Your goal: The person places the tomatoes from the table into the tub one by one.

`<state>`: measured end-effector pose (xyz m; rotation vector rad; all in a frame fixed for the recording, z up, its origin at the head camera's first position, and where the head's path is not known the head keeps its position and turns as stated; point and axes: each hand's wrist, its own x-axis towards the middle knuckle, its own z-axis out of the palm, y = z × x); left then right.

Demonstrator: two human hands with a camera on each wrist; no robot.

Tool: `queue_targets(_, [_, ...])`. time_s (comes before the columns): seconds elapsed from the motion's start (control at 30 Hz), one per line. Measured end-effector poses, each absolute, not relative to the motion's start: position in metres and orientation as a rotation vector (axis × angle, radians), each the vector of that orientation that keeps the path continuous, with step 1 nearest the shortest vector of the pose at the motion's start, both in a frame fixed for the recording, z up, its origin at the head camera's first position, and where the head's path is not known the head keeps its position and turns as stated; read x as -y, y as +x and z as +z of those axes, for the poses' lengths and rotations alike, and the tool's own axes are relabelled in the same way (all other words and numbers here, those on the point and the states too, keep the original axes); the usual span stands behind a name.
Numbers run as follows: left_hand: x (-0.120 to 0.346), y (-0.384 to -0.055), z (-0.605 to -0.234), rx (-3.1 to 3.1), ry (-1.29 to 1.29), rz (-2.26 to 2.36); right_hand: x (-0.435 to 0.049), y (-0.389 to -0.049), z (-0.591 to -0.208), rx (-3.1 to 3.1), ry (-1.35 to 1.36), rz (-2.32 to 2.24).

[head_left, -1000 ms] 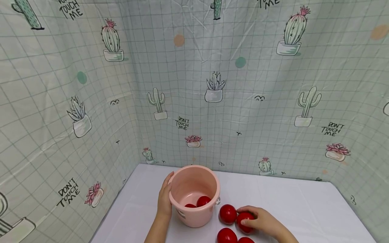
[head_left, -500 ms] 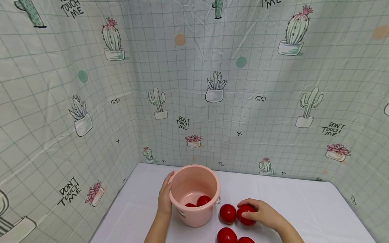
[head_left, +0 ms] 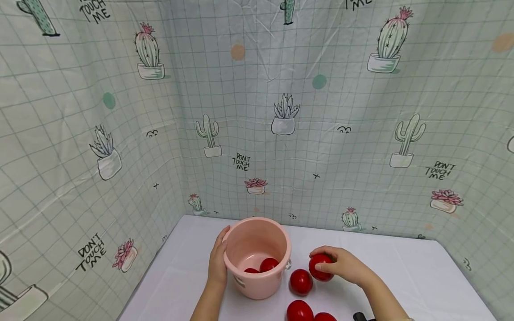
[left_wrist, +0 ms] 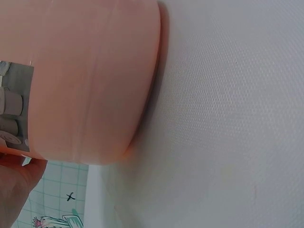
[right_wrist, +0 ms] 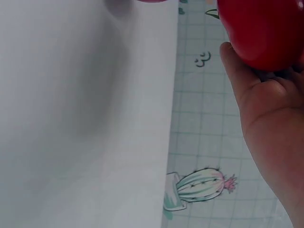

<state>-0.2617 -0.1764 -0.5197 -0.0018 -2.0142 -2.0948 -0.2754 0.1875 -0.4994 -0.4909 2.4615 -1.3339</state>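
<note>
A pink bucket stands on the white table, with two glossy red apples visible inside it. My left hand grips the bucket's left side near the rim. In the left wrist view the bucket wall fills the upper left, and part of that hand shows at its lower edge. My right hand holds another red apple above the table, right of the bucket. The right wrist view shows this apple between thumb and fingers. A loose apple lies between bucket and right hand.
Two more apples lie at the front edge of the head view, the nearer one cut off. A cactus-print cloth hangs behind and beside the white table. A small black object shows by the right forearm.
My right hand has lifted its apple off the table and moved it away from me, up past the loose apple. The left hand and bucket have stayed put.
</note>
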Motion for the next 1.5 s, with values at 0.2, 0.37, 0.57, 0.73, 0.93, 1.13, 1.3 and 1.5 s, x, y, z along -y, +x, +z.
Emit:
queue_targets(0.2, [0.179, -0.260, -0.520, 2.014, -0.025, -2.110, -0.184, -0.280, -0.486, -2.484, -0.510, -1.345])
queue_targets(0.37, [0.180, -0.259, -0.519, 2.009, -0.038, -2.120, -0.184, -0.285, -0.475, -2.517, -0.510, -1.326])
queue_targets(0.57, [0.181, -0.258, -0.518, 2.022, -0.043, -2.110, -0.183, -0.291, -0.460, -2.561, -0.501, -1.297])
queue_targets(0.73, [0.182, -0.258, -0.517, 2.027, -0.044, -2.097, -0.180, -0.297, -0.445, -2.589, -0.491, -1.276])
queue_targets(0.93, [0.182, -0.259, -0.520, 2.030, -0.059, -2.087, -0.173, -0.306, -0.429, -2.592, -0.531, -1.281])
queue_targets(1.13, [0.181, -0.260, -0.521, 2.033, -0.057, -2.079, -0.163, -0.316, -0.417, -2.580, -0.590, -1.291])
queue_targets(1.3, [0.179, -0.261, -0.521, 2.039, -0.061, -2.073, -0.153, -0.321, -0.408, -2.579, -0.609, -1.284])
queue_targets(1.5, [0.178, -0.262, -0.520, 2.040, -0.047, -2.063, -0.139, -0.329, -0.403, -2.560, -0.641, -1.264])
